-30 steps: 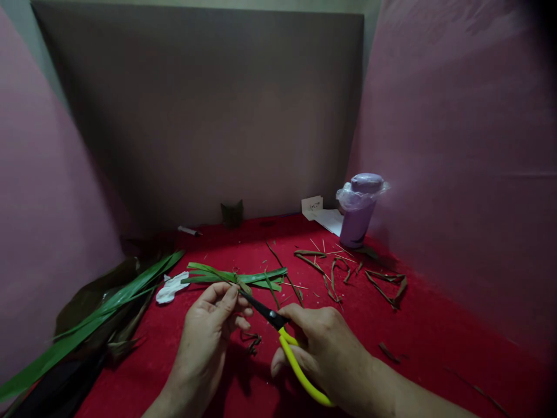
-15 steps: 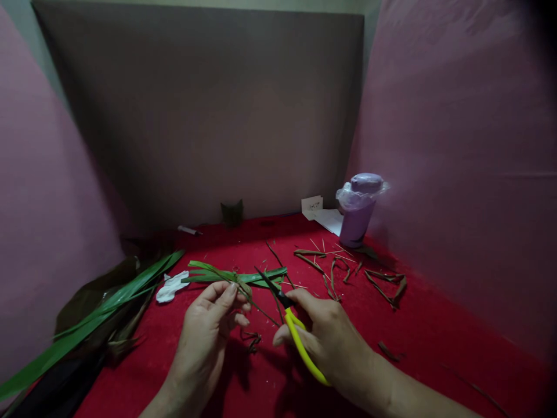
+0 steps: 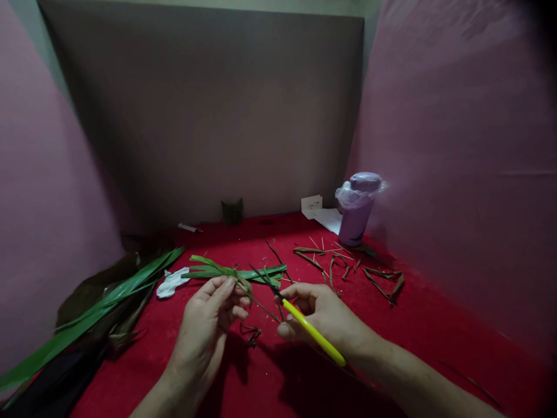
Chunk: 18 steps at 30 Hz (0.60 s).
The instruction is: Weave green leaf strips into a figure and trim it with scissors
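Between thumb and fingers, my left hand [image 3: 206,325] pinches a green leaf strip [image 3: 208,262] with a thin brown stem [image 3: 265,310] trailing down to the right. My right hand [image 3: 333,322] grips scissors [image 3: 312,330] with yellow handles and dark blades. Their blades point up and left, near the held leaf, with the tips a little apart. Behind them more cut green leaf pieces [image 3: 276,271] lie on the red cloth [image 3: 265,389]. A small dark twisted strand [image 3: 251,337] rests below, between the hands.
Long green leaves [image 3: 108,307] and a white crumpled tissue [image 3: 172,283] are at the left. Folded brown dried strips [image 3: 385,278] and thin sticks lie right. Farther back stand a purple tumbler [image 3: 357,217], white cards [image 3: 328,219], a syringe-like tube [image 3: 189,227] and a small dark green object [image 3: 232,211].
The scissors have turned in my right hand: their handle now slants farther right and the blades lie flatter. My left hand keeps its pinch on the leaf strip, almost unmoved.
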Each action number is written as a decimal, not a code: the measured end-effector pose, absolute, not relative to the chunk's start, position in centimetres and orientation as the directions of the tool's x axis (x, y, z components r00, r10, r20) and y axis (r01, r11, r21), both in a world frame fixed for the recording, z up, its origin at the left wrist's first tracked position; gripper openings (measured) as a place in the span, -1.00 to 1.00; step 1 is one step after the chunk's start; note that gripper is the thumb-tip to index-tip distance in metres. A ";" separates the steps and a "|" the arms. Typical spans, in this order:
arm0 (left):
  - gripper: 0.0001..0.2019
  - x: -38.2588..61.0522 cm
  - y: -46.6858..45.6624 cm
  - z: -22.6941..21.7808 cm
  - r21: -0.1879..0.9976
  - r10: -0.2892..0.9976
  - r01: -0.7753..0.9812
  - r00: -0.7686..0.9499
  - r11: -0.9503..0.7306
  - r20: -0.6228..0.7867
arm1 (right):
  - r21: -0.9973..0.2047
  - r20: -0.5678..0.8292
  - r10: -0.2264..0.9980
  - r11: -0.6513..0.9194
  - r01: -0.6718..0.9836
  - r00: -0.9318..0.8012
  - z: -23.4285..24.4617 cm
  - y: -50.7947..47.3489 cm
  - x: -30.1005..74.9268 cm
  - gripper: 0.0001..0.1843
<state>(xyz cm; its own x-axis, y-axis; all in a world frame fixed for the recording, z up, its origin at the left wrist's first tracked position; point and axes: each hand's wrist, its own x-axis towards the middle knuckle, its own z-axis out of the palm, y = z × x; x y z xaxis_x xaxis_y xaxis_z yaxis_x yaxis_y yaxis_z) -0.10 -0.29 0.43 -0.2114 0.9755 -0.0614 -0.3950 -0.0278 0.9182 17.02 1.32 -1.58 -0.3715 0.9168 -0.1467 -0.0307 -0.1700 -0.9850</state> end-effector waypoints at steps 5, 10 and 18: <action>-0.89 -0.7 0.3 0.5 0.924 0.952 -0.377 -0.302 -0.066 -0.055 | -0.968 -0.195 0.861 -0.246 -0.049 -0.470 -1.4 1.6 17.8 -0.57; -0.91 -2.3 1.2 0.9 0.932 0.886 -0.317 -0.464 -0.173 0.007 | -0.964 -0.188 0.795 -0.261 -0.046 -0.577 -0.4 1.8 18.6 -0.66; -0.92 -3.5 1.8 1.9 0.934 0.729 -0.210 -0.681 -0.288 0.071 | -0.941 -0.113 0.737 -0.294 -0.166 -0.667 0.1 2.1 19.3 -0.72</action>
